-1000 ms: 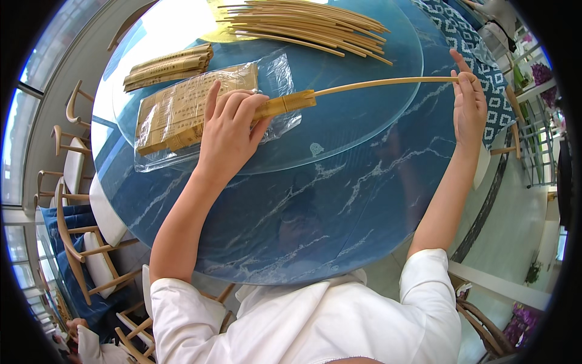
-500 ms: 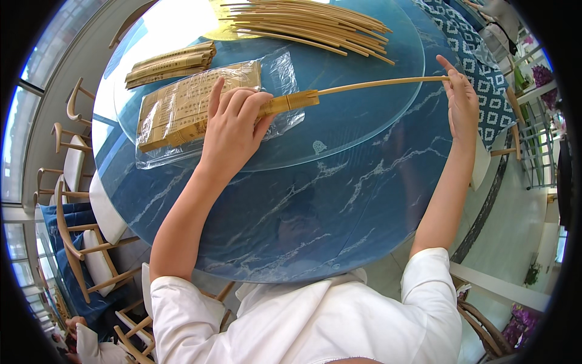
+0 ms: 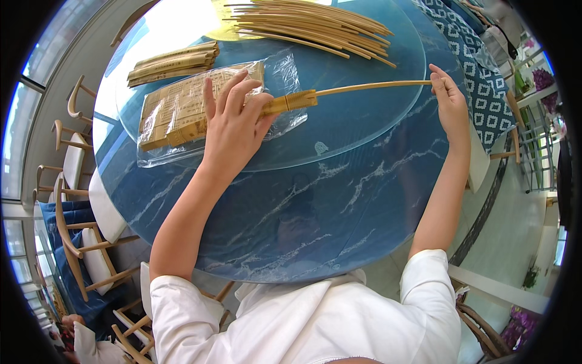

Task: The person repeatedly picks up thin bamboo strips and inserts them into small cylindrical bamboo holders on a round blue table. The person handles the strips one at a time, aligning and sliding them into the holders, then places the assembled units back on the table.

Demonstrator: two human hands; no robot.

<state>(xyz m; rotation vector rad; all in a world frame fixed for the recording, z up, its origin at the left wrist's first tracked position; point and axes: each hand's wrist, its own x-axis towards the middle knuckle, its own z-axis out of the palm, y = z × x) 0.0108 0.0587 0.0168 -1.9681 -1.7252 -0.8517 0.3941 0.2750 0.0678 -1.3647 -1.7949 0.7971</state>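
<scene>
Over our round, blue, white-veined bench (image 3: 291,224), our left hand (image 3: 233,133) pinches a flat tan paper-like sleeve (image 3: 300,99); our right hand (image 3: 451,109), well apart, pinches a slender pale wooden stick (image 3: 376,86) between them. White-seated wooden chairs (image 3: 97,259) stand leftward (past both hands).

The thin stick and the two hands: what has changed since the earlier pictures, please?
The right hand moved left, toward the left hand, and less of the thin stick shows between it and the paper sleeve. Neither hand let go. The loose sticks and the plastic-wrapped packet stayed as they were.
</scene>
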